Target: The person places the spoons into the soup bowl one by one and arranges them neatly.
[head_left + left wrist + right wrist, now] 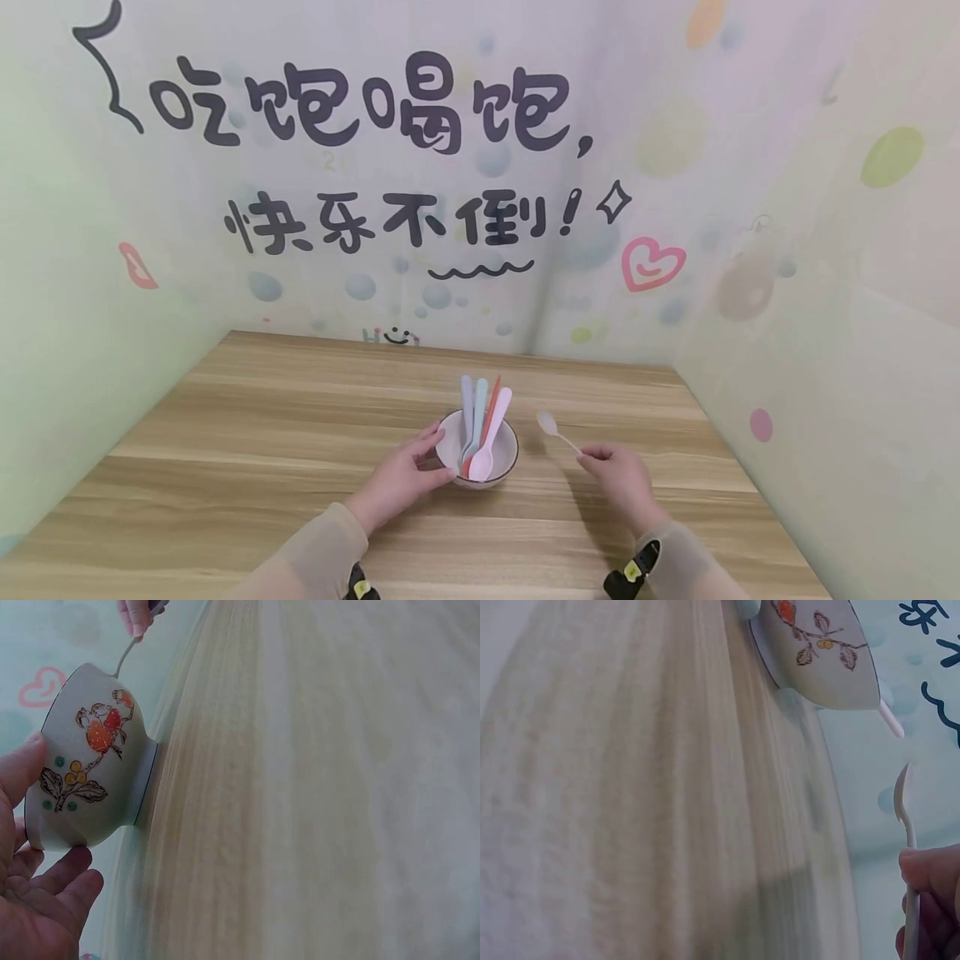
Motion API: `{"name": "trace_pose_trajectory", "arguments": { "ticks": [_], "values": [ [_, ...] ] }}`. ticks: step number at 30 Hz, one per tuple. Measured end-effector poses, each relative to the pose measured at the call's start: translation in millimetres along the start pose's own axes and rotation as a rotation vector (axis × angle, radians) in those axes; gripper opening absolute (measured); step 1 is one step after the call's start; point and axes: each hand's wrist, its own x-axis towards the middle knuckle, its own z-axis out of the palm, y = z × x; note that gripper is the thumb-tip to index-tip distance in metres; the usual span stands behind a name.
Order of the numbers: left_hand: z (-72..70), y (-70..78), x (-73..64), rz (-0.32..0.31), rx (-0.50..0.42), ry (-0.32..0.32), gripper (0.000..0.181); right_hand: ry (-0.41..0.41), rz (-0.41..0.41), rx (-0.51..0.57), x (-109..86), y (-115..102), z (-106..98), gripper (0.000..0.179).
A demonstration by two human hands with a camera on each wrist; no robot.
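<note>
A white bowl (507, 460) with a dark rim and painted red fruit stands on the wooden table. My left hand (403, 473) holds it at the left side, with the thumb and fingers around its wall (90, 757). Inside lean a pale purple utensil (467, 404), a light blue one (481, 408), a thin orange-red one (491, 410) and a pink spoon (495, 429). Right of the bowl, my right hand (621, 482) pinches a small whitish spoon (547, 423) by its handle. That spoon's head (904, 791) is apart from the bowl and above the table.
The wood-grain table (262, 417) reaches back to a pale wall (360, 300) with dark lettering and coloured spots. More pale wall (847, 400) borders the table on the right. A black wrist camera (632, 573) sits on the right sleeve.
</note>
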Motion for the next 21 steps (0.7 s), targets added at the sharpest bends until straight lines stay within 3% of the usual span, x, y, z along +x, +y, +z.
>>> {"name": "trace_pose_trajectory", "arguments": {
  "ticks": [14,21],
  "values": [
    [0.4,-1.0,0.4,-0.002,0.006,0.004,0.074,-0.05,-0.165,-0.167,13.7,-24,-16,0.013],
    [-0.2,-0.9,0.8,-0.003,0.005,-0.003,0.075,-0.062,-0.303,-0.265,19.4,-33,-19,0.007]
  ]
}}
